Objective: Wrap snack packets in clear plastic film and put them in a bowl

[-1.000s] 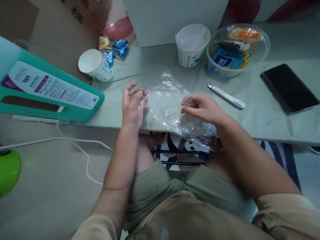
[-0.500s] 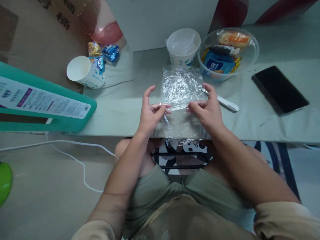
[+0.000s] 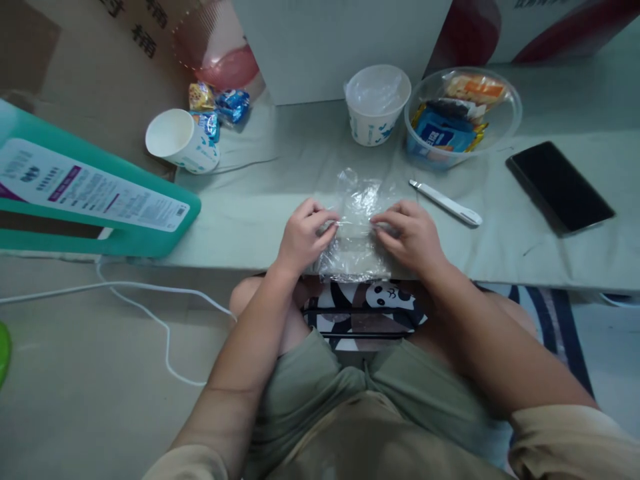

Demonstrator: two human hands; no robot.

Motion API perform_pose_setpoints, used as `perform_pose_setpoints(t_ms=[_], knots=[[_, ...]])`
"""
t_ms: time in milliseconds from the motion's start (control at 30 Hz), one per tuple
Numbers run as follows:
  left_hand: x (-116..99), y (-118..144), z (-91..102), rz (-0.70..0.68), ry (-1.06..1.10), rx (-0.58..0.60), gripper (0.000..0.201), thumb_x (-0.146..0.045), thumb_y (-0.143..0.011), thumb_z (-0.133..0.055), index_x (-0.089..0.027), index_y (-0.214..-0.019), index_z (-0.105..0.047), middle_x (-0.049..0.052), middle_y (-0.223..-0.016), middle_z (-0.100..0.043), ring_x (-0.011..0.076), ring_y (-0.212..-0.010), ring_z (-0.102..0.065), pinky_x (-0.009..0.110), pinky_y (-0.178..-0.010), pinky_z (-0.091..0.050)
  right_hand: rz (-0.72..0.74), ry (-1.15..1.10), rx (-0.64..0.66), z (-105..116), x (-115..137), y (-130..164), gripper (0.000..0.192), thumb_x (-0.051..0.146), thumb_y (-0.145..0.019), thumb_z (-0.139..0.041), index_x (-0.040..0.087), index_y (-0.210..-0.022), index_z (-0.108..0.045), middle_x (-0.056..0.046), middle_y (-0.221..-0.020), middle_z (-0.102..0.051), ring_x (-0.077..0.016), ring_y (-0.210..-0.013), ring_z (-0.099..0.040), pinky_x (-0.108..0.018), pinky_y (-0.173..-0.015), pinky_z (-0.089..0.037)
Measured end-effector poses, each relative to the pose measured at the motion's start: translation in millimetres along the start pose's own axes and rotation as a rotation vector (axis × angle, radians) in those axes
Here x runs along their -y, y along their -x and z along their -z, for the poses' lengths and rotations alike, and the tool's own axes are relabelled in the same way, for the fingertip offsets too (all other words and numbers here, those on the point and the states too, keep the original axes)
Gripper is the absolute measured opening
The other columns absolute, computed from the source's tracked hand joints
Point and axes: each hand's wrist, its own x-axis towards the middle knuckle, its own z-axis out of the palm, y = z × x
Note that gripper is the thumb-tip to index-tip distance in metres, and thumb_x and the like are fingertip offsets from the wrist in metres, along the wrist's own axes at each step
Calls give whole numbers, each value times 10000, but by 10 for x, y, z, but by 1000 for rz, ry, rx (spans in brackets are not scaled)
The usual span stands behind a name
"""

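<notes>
Far left there's a teal plastic box with a white printed label [image 3: 90,200] lying flat, half on the pale grey-green tabletop [image 3: 550,247], and a thin white cable [image 3: 150,300] trails across the floor below it. Just past the box sits a white paper cup with blue print [image 3: 183,141], tipped on its side with the mouth facing the camera. Behind it a few small shiny snack wrappers in gold and blue [image 3: 220,107] are bunched against the cardboard.

Middle of the shot is where the action is. The left hand [image 3: 303,237] is curled over, fingers pinched on the left edge of a crinkled sheet of clear plastic wrap [image 3: 357,227]. The wrap lies on the near edge of the table, right in front of the person, folded into a smallish bundle with a loose bit sticking up at the back. The right hand [image 3: 413,237] mirrors the other one, fingers bent down and gripping the right edge of the same wrap, so the sheet sits between both hands. Under the table edge you can see a panda-print cushion [image 3: 370,310].

Further back stands a second white paper cup with clear film over its top [image 3: 376,107], upright. Right of it is a round clear plastic bowl of packaged snacks [image 3: 463,117]. A slim white pen-like stick [image 3: 446,202] lies at an angle near the right hand, not touching it. Over on the far right a black smartphone [image 3: 560,187] lies screen-up.
</notes>
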Motion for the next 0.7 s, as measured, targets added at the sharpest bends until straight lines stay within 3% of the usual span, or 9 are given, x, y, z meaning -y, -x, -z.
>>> perform_pose_setpoints(t_ms=[100, 167, 233, 300, 400, 467, 533, 633, 700], knots=[[-31, -8, 32, 6, -15, -103, 20, -250, -782, -764, -235, -794, -758, 91, -1096, -619, 258, -1084, -611, 422, -920, -523, 12, 42, -122, 49, 66, -29, 122, 324, -854, -647, 284, -840, -762, -112, -1247, -644, -353, -1214, -600, -557, -1004, -493], [-90, -22, 80, 25, 95, -73, 87, -271, -766, -787, -234, -733, -715, 86, -1224, -637, 291, -1257, -579, 474, -1064, -488, 57, -34, -122, 103, 148, -32, 107, 341, -842, -655, 279, -789, -724, -91, -1320, -656, -369, -1355, -544, -588, -1118, -425], [-172, -40, 125, 28, 248, -22, 178, -312, -795, -775, -227, -684, -664, 69, -1190, -693, 292, -1312, -586, 506, -1148, -448, 76, -199, -64, 146, 219, -18, 115, 340, -850, -642, 274, -762, -673, -64, -1120, -748, -330, -1267, -633, -596, -1176, -379], [-259, -56, 141, 19, 383, -13, 266, -379, -838, -750, -222, -661, -628, 60, -1046, -747, 283, -1265, -642, 518, -1154, -457, 5, -395, -33, 159, 250, -2, 143, 352, -878, -633, 269, -761, -636, -14, -813, -742, -255, -966, -734, -577, -1163, -405], [-348, -82, 93, 84, 547, -57, 349, -481, -894, -713, -216, -689, -617, 47, -836, -756, 228, -988, -748, 444, -983, -581, -226, -689, -97, 137, 210, -8, 232, 493, -874, -678, 274, -842, -609, 34, -650, -635, -173, -645, -658, -465, -935, -557], [-357, -114, 32, 212, 658, -89, 399, -559, -899, -696, -215, -722, -600, 18, -696, -711, 157, -683, -712, 323, -710, -610, -341, -856, -131, 124, 159, -32, 393, 622, -801, -729, 291, -971, -601, 31, -697, -609, -175, -657, -643, -388, -772, -564], [-323, -158, -21, 356, 762, -115, 438, -620, -875, -701, -222, -751, -565, -25, -601, -637, 105, -485, -591, 245, -503, -517, -399, -947, -70, 125, 127, -56, 535, 652, -716, -793, 295, -1065, -600, 25, -744, -592, -177, -688, -625, -351, -701, -535], [-242, -218, -50, 516, 880, -159, 447, -624, -828, -744, -231, -785, -535, -51, -584, -577, 99, -476, -570, 223, -471, -472, -463, -906, 145, 137, 139, -67, 408, 501, -670, -871, 238, -888, -649, 29, -691, -543, -129, -620, -511, -296, -597, -445], [-207, -229, -43, 613, 954, -105, 428, -619, -814, -744, -229, -845, -571, -27, -656, -625, 129, -584, -651, 238, -532, -507, -485, -854, 188, 133, 162, -63, 286, 407, -706, -839, 211, -727, -631, 29, -648, -527, -105, -595, -459, -277, -568, -400]])
